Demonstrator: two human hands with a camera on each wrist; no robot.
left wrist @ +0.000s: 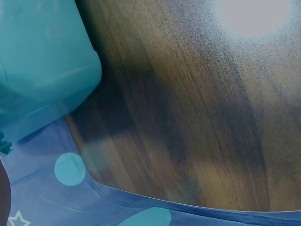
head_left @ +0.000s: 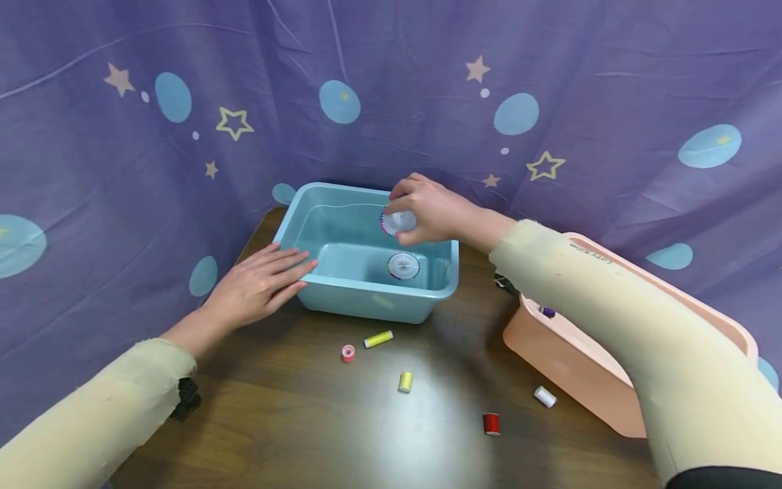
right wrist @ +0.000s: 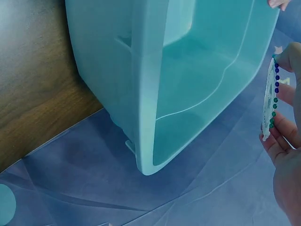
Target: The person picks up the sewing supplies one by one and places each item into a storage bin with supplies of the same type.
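My right hand [head_left: 427, 209] pinches a white pin wheel [head_left: 400, 223] by its edge, above the blue bin [head_left: 360, 285]. Coloured pin heads line the wheel's rim; in the right wrist view the wheel [right wrist: 269, 96] is edge-on between thumb and fingers. Inside the bin, near its right end, lies a second pin wheel [head_left: 404, 265]. My left hand [head_left: 253, 284] rests with fingers extended over the bin's near left rim. The left wrist view shows the bin's outer wall [left wrist: 47, 56] and bare wood.
On the wooden table [head_left: 293, 401] in front of the bin are a pink spool [head_left: 348, 352], two yellow spools [head_left: 406, 382], a red spool [head_left: 491, 424] and a white spool [head_left: 545, 396]. A peach bin [head_left: 568, 360] at right, partly behind my right arm, contains a purple spool [head_left: 548, 312]. A patterned curtain [head_left: 403, 88] hangs behind.
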